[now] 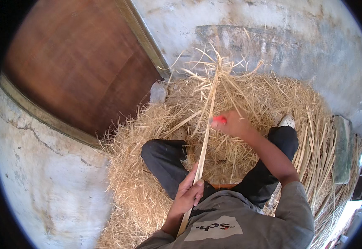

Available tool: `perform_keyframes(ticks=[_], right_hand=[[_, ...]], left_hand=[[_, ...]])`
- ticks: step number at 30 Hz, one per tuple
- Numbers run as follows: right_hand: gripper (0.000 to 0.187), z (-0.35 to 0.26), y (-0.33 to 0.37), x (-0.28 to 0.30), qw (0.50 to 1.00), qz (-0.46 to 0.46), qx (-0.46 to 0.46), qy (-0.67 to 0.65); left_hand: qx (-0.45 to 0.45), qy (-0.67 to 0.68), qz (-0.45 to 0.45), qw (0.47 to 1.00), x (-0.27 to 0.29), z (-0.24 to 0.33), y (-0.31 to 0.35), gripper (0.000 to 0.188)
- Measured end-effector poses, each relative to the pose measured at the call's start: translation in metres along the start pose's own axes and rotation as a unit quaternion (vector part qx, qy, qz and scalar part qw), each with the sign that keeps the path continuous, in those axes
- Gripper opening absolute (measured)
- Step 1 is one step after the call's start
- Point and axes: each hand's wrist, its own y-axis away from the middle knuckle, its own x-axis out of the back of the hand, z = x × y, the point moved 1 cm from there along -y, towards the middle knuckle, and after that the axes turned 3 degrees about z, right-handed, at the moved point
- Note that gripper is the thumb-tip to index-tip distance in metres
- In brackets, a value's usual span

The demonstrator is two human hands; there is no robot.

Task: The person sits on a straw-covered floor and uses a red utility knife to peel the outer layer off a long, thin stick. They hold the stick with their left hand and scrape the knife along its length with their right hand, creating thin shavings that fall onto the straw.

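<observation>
My left hand (188, 191) is closed around the lower part of a long, pale, flat plant stalk (204, 151). The stalk slants up and away from my lap, and its far end frays into thin curling strips (219, 62) near the wall. Farther up, my right hand (236, 124) is closed on a small red-handled tool (219, 119) held against or very near the stalk's right side. Motion blurs this hand, and the tool's working end is too small and smeared to make out its kind.
Straw-like shavings (135, 207) cover the ground around my bent legs. On the right lies a bundle of long stalks (314, 141) beside a greenish block (342, 149). A brown door (85, 58) stands at upper left; a weathered wall (272, 45) rises behind. A pale lump (158, 93) sits by the door frame.
</observation>
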Motion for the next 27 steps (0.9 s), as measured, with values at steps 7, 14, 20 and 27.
perform_keyframes(ticks=[7,14,20,27], right_hand=[[0.059,0.015,0.012,-0.028,0.989,0.047,0.138,-0.005],[0.057,0.047,-0.041,-0.001,0.970,0.092,-0.198,-0.106],[0.054,0.004,0.005,-0.026,0.999,-0.013,-0.015,-0.033],[0.060,0.052,-0.029,-0.018,0.996,0.056,-0.056,0.042]], left_hand=[[-0.001,-0.025,0.010,1.000,-0.004,0.000,0.000,0.061],[0.043,-0.007,-0.019,0.999,-0.022,-0.001,0.013,0.063],[0.003,0.024,0.044,0.999,-0.005,-0.007,0.003,0.064],[0.038,0.005,0.008,0.999,-0.010,-0.008,0.006,0.067]])
